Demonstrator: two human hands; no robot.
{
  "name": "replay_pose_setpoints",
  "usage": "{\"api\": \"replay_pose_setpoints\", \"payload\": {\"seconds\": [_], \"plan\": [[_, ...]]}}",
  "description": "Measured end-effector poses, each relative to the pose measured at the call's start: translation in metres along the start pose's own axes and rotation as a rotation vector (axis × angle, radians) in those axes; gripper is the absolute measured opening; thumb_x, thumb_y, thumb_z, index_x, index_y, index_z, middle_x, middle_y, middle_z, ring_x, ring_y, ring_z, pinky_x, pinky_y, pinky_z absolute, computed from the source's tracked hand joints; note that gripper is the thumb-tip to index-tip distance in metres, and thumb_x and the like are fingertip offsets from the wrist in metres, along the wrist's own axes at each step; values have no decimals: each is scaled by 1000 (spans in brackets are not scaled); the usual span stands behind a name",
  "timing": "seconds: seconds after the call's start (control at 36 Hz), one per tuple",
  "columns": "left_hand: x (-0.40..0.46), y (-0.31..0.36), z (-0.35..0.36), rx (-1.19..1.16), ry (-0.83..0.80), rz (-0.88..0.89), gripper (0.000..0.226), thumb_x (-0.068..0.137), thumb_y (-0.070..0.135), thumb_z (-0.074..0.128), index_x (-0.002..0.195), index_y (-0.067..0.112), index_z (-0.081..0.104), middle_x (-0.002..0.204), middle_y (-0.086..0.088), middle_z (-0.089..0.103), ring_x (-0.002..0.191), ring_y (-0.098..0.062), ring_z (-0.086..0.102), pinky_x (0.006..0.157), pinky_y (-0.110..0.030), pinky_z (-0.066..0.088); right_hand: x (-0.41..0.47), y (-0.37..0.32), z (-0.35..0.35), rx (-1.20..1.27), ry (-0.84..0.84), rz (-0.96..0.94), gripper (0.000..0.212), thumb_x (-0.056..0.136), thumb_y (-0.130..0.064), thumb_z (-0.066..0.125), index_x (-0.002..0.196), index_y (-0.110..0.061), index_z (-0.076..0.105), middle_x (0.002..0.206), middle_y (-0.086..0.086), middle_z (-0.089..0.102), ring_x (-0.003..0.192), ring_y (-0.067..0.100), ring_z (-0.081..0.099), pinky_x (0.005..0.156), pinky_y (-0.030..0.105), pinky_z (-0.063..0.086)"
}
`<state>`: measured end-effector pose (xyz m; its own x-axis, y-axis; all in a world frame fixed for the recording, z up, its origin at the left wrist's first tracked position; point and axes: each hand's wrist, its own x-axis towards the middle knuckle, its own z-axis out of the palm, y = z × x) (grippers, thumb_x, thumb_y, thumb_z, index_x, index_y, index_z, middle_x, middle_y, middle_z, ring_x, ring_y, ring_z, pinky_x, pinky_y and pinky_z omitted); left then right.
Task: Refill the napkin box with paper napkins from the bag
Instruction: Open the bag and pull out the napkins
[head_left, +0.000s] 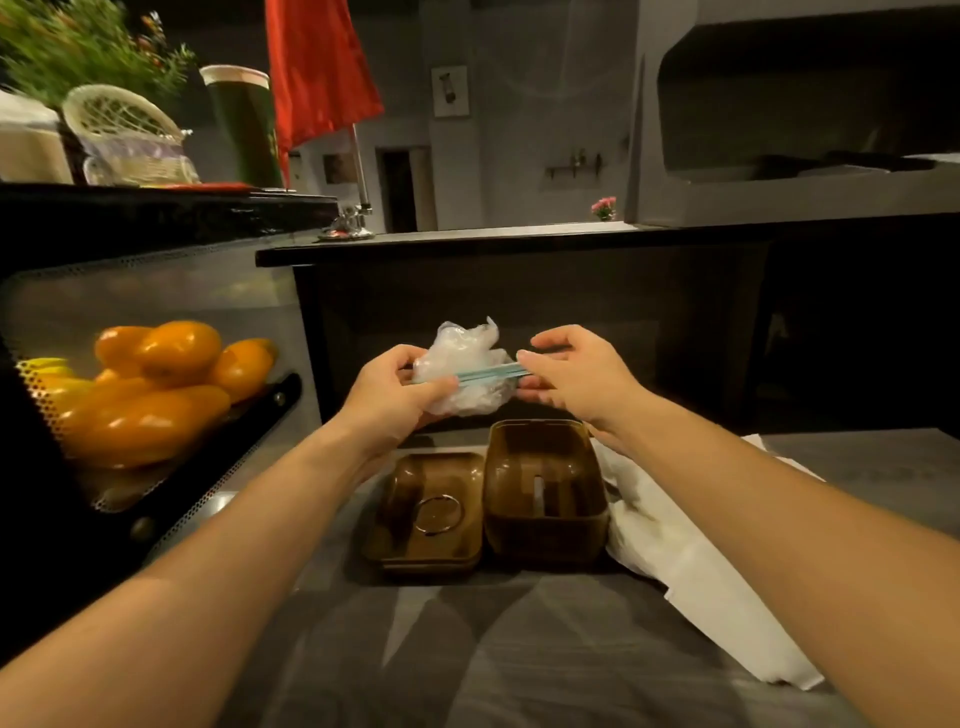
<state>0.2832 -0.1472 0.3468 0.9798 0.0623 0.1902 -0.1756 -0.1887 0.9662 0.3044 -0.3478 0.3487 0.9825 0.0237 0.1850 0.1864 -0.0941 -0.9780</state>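
Above the open brown plastic napkin box (545, 478), crumpled clear plastic bag (465, 364) held between hands: left hand (395, 395) grips its left end, right hand (576, 371) pinches its blue-green strip (488, 373).

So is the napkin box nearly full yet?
Not yet. The box is open and looks empty, with its lid beside it on the counter. Right now the left hand and the right hand hold the plastic bag by its blue strip above the box. Getting napkins out and into the box, then closing the lid, is left.
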Motion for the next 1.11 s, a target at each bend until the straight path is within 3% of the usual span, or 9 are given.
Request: {"api": "replay_pose_setpoints", "payload": {"seconds": [0.11,0.25,0.31,0.39,0.61,0.78,0.89,1.03,1.11], "plan": [[20,-26,-6,216,299,23,22,89,21,75,99,28,56,102,2,63,92,-17,67,82,-39,61,6,13,0,-259,19,-12,17,98,-25,65,114,-24,58,105,1,65,94,15,69,80,29,61],[38,-54,-8,455,446,88,23,85,26,78,96,22,58,89,5,61,74,-7,55,57,-21,38,7,25,-3,-475,-49,-60,2,99,-28,63,100,-30,64,100,-5,67,95,12,65,86,32,58],[46,-66,-4,485,424,99,26,85,22,78,101,22,58,96,4,62,80,-7,56,57,-17,36,5,28,-3,-603,-110,-94,3,98,-31,64,101,-31,65,101,-8,65,95,10,63,79,25,54],[55,-82,6,542,374,105,33,86,16,77,111,22,57,107,4,60,96,-12,57,72,-22,44,2,32,-1,-730,-205,-135,3,97,-33,65,99,-31,67,105,-11,60,95,8,61,74,19,51],[76,-104,21,891,152,200,33,91,6,67,118,23,56,120,6,48,97,-12,52,80,-25,44,7,39,-2,-823,-305,-205,4,97,-29,65,99,-30,69,105,-11,61,96,10,62,90,34,57],[90,-113,20,1105,164,171,31,91,8,68,117,23,66,123,2,53,114,-18,48,95,-33,49,9,49,-5,-873,-328,-271,8,96,-30,65,99,-26,72,101,-9,64,96,8,62,91,35,56],[97,-115,23,1150,120,153,26,93,13,65,118,21,70,121,0,57,110,-19,55,92,-38,54,7,54,-5,-882,-345,-298,8,95,-33,68,100,-27,72,101,-12,63,97,6,60,91,33,54],[99,-116,26,1208,-85,75,32,99,35,43,105,17,69,115,-5,60,105,-25,58,94,-49,50,3,56,-10,-944,-421,-292,9,96,-36,66,101,-30,70,99,-17,59,95,2,58,88,25,53],[99,-117,28,1245,-161,31,41,103,40,34,119,18,64,127,-8,57,118,-30,52,100,-48,43,2,58,-13,-959,-449,-275,11,96,-38,66,103,-29,70,103,-16,59,96,3,58,89,28,53]]}}
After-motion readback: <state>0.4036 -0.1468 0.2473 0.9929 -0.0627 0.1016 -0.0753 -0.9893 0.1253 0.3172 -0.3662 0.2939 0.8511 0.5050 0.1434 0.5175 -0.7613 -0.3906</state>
